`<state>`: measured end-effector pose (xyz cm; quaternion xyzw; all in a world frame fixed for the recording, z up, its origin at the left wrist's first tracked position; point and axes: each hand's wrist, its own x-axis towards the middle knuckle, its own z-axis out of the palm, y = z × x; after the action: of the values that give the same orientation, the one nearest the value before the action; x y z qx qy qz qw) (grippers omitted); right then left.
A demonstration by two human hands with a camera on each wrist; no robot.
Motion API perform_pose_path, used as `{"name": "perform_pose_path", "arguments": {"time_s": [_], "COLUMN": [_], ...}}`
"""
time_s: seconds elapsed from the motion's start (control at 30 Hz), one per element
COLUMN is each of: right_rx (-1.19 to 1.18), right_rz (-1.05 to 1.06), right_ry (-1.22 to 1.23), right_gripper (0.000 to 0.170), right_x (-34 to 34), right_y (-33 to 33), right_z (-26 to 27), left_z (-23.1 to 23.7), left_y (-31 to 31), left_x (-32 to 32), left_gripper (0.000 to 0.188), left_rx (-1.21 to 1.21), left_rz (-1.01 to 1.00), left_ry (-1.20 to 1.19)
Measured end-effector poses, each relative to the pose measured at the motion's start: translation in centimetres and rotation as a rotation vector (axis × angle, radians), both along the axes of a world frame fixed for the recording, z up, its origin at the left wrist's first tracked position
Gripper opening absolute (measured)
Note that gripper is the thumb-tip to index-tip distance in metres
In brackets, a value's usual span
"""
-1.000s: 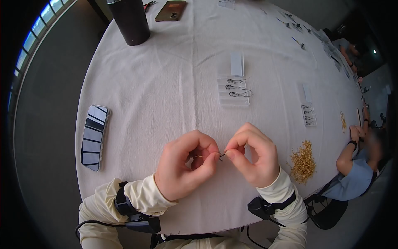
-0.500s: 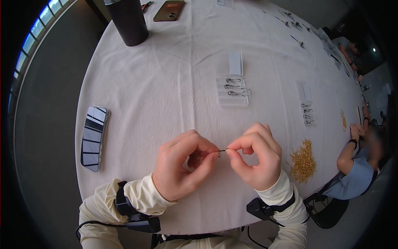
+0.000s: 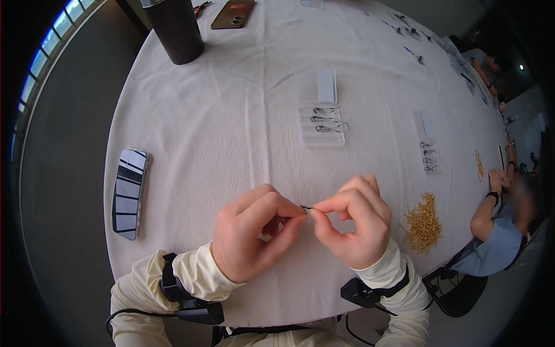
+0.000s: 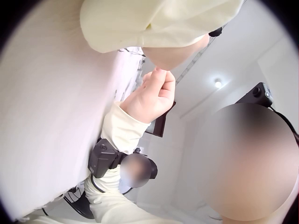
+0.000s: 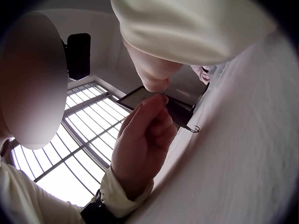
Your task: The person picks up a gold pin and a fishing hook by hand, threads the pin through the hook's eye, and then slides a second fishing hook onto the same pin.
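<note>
My left hand [image 3: 251, 231] pinches a small fish hook between thumb and forefinger. Its dark, pronged end [image 5: 194, 129] sticks out beyond the fingers in the right wrist view, and the rest is covered by the hand. Between the two sets of fingertips runs a short dark strand [image 3: 306, 207]. Thumb and forefinger of my right hand [image 3: 358, 225] pinch the strand's right end. Both hands are raised over the white cloth near the front of the table, fingertips almost meeting.
A clear plastic box [image 3: 322, 140] with dark looped strands [image 3: 328, 128] lies ahead. To the right are a heap of small gold pieces [image 3: 423, 225] and a second box [image 3: 430, 168]. A phone [image 3: 129, 194] lies left; a dark tumbler [image 3: 175, 34] stands behind. Another person [image 3: 488, 243] sits at right.
The dark strand, slanted at first, was drawn out between the fingertips. Now the right fingertips sit slightly farther left, closer to the left ones. Both hands keep their pinch.
</note>
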<state>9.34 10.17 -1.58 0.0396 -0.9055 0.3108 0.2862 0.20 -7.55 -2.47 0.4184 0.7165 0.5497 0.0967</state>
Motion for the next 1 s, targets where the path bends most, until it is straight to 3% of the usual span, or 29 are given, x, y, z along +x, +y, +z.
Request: {"name": "perform_pose_path", "arguments": {"time_s": [0.2, 0.27, 0.3, 0.37, 0.57, 0.83, 1.0], "right_rx": [-0.19, -0.52, -0.52, -0.863, -1.064, -1.055, -0.907], "right_rz": [0.002, -0.007, -0.007, 0.026, 0.128, 0.131, 0.109], "right_ry": [-0.058, -0.204, -0.204, -0.279, -0.268, -0.269, -0.311], "right_gripper": [0.017, 0.012, 0.012, 0.008, 0.008, 0.008, 0.008], "right_x": [0.2, 0.3, 0.4, 0.5, 0.6, 0.6, 0.7], "right_y": [-0.3, -0.7, -0.8, -1.0, -1.6, -1.7, -1.1], "right_z": [-0.5, -0.5, -0.7, -1.3, -1.4, -1.6, -1.5], "left_z": [-0.1, -0.1, -0.1, -0.2, -0.3, -1.0, -0.8], "left_y": [0.0, 0.0, 0.0, 0.1, -0.1, 0.0, -0.3], "left_x": [0.1, 0.1, 0.1, 0.1, 0.0, -0.1, -0.3], "left_gripper": [0.009, 0.009, 0.009, 0.008, 0.009, 0.006, 0.005], "left_rx": [0.012, 0.016, 0.021, 0.034, 0.048, 0.173, 0.146], "left_rz": [0.008, 0.017, 0.025, 0.035, 0.062, 0.0, -0.064], "left_ry": [0.001, -0.007, -0.017, -0.035, -0.158, -0.187, -0.551]}}
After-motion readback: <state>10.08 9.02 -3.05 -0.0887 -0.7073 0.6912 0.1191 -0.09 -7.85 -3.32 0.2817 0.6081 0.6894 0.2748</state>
